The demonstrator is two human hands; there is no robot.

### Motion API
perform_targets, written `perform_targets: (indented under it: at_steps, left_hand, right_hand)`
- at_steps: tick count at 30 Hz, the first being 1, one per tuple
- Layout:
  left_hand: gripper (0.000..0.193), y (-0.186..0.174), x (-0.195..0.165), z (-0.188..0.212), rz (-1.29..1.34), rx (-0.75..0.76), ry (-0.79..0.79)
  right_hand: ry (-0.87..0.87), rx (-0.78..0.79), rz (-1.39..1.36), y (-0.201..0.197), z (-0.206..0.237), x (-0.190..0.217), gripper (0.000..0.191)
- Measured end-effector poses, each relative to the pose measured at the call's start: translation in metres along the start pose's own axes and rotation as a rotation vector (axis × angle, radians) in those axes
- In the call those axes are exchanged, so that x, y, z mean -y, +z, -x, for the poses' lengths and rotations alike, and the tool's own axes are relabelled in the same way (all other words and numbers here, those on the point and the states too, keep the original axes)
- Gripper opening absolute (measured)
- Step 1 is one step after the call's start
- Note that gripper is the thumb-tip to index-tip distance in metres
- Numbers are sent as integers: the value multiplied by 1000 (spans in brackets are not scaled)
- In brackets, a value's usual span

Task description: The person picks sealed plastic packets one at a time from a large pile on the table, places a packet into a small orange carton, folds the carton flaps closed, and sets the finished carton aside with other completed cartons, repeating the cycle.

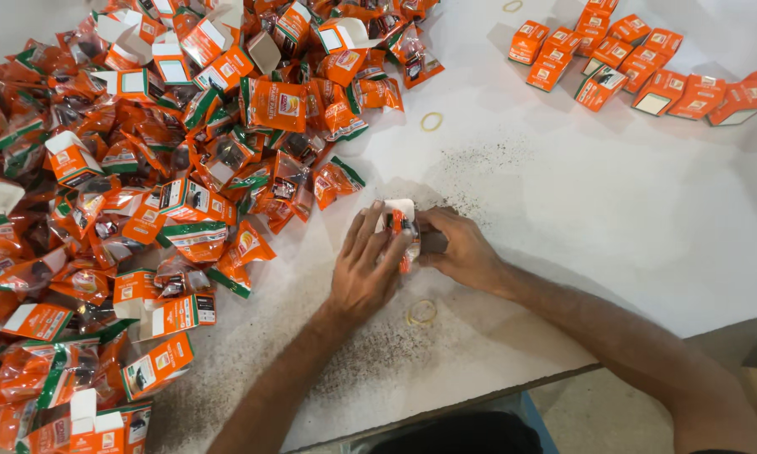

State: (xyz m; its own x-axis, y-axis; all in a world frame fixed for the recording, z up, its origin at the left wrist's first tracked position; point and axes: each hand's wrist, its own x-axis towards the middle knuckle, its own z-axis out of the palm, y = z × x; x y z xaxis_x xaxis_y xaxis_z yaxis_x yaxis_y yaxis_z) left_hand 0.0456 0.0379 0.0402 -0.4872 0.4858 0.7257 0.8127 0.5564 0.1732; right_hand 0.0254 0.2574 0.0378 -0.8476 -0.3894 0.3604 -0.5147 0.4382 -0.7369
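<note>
Both my hands meet at the middle of a white table (614, 210) around one small orange and white carton (399, 220). My left hand (363, 267) covers the carton from the left with its fingers laid over it. My right hand (458, 248) grips it from the right, fingers curled at its end. Most of the carton is hidden under my fingers. A rubber band (421, 313) lies on the table just below my hands.
A large heap of orange foil sachets and open small cartons (143, 193) fills the table's left side. A row of closed orange cartons (639, 67) lies at the top right. Another rubber band (431, 121) lies above my hands. Dark specks dust the table. The table's front edge runs below my wrists.
</note>
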Motion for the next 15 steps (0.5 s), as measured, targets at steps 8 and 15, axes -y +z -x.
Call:
perform_targets:
  at_steps: [8, 15]
  left_hand:
    - [21, 10, -16, -15, -29, -26, -299]
    - [52, 25, -3, -15, 516, -28, -938]
  right_hand:
    - [-55, 4, -16, -2, 1, 12, 67]
    - [-40, 27, -8, -1, 1, 13, 69]
